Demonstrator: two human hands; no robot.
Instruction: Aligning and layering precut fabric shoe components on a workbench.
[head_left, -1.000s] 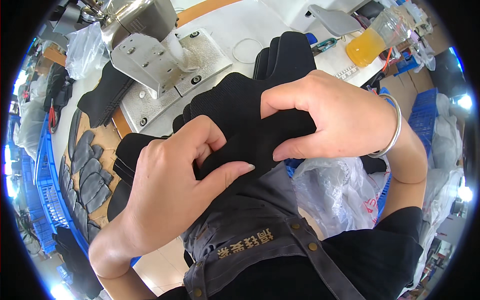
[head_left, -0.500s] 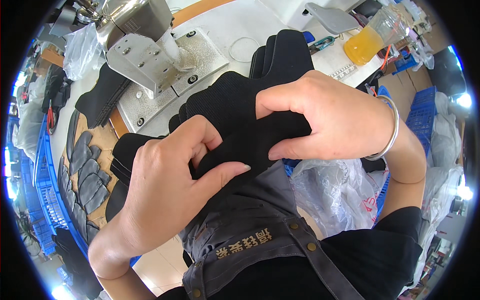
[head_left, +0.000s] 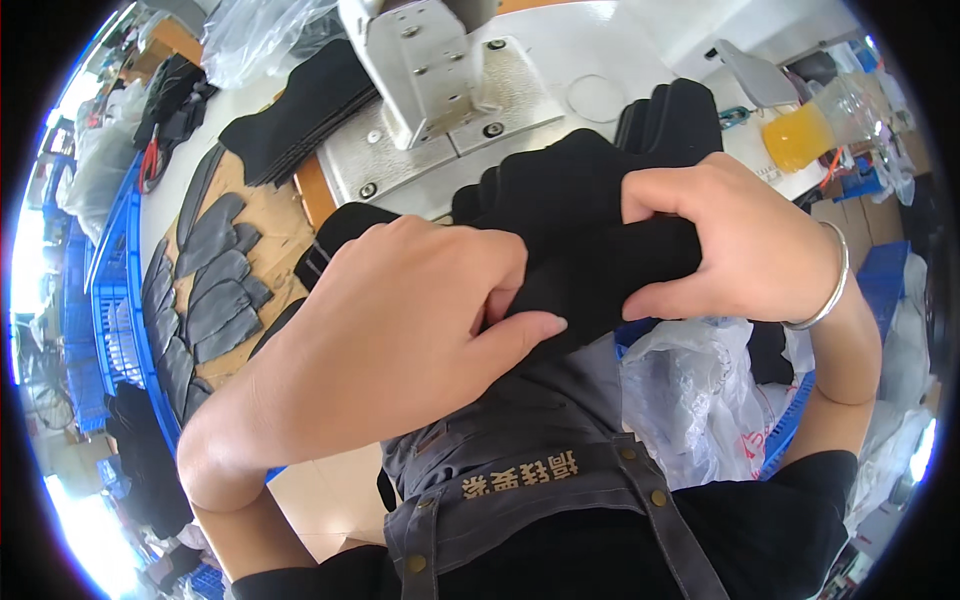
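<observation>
1. Here, both bare hands close on one piece of black fabric (head_left: 590,260), held up close in front of the person's chest.
2. The left hand (head_left: 400,330) curls over the near end of the fabric, its thumb stretched flat along the cloth and its fingers folded down into it.
3. The right hand (head_left: 740,245) pinches the far end, thumb below and fingers bent over the top edge, so the fabric is bunched between the two hands.
4. A silver bangle (head_left: 825,290) circles the right wrist, just behind that grip.
5. Directly below the hands hangs a grey apron (head_left: 540,470) with straps and small metal studs, worn over a black top.
6. Just beyond the fabric, more black pieces (head_left: 670,115) stand stacked behind the right hand.
7. Above the left hand sits a metal machine (head_left: 440,80) on a flat steel plate, resting on a white worktable (head_left: 640,40).
8. To the left of the left hand, dark grey cut shapes (head_left: 215,280) lie in overlapping rows on brown cardboard.
9. Further left runs the rim of a blue plastic crate (head_left: 125,300).
10. Past the right hand, at the table's far edge, stands a clear bottle of orange liquid (head_left: 800,135).
11. Below the right wrist lies a crumpled clear plastic bag (head_left: 700,400).
</observation>
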